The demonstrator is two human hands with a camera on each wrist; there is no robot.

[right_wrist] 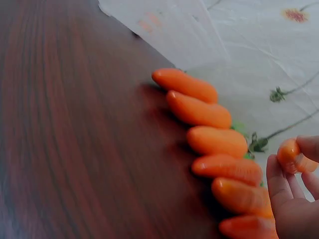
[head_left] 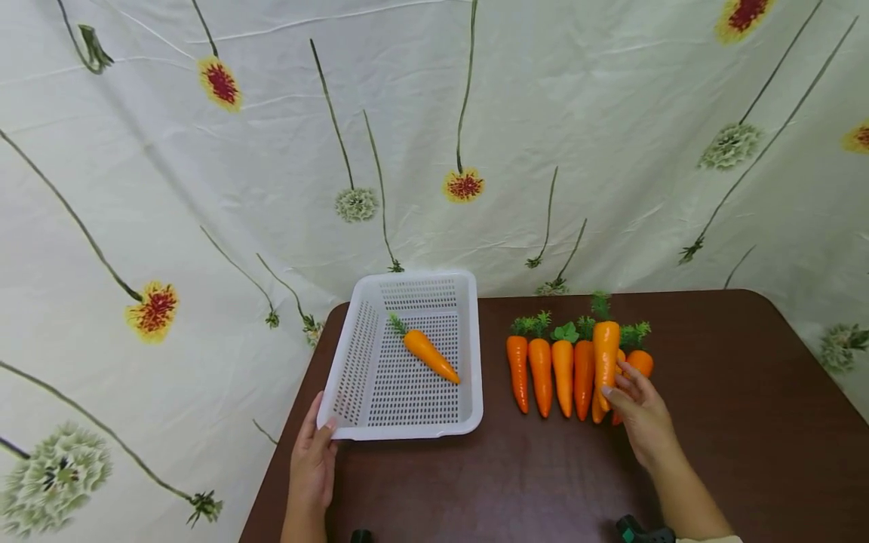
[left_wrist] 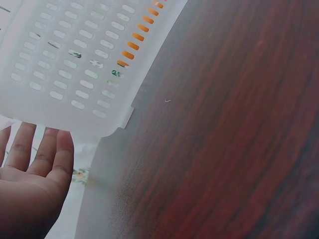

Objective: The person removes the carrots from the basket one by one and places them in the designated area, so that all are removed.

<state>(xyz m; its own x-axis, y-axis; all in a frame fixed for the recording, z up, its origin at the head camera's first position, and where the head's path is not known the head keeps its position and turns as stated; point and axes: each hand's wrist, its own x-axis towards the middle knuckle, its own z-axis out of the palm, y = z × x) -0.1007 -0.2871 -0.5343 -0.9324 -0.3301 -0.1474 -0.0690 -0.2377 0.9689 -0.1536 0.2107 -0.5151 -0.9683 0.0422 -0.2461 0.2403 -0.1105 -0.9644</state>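
My left hand (head_left: 314, 460) grips the near left corner of a white perforated plastic basket (head_left: 407, 433), thumb over the rim. From below, the left wrist view shows the fingers (left_wrist: 44, 154) at the basket's end wall (left_wrist: 55, 107). One orange carrot (head_left: 431, 356) with a green top lies slantwise inside. In my right hand (head_left: 641, 422), a carrot (head_left: 606, 348) is held between thumb and fingers, above the right part of a row of carrots (head_left: 541, 373). It partly hides those beneath it. The right wrist view shows the held carrot's tip (right_wrist: 288, 153) raised off the table.
The row has several carrots side by side, tips toward me, on a dark brown table (head_left: 529, 483). A white cloth with printed flowers (head_left: 407, 136) hangs behind the table and along its left side. A dark strap (head_left: 641, 530) circles my right wrist.
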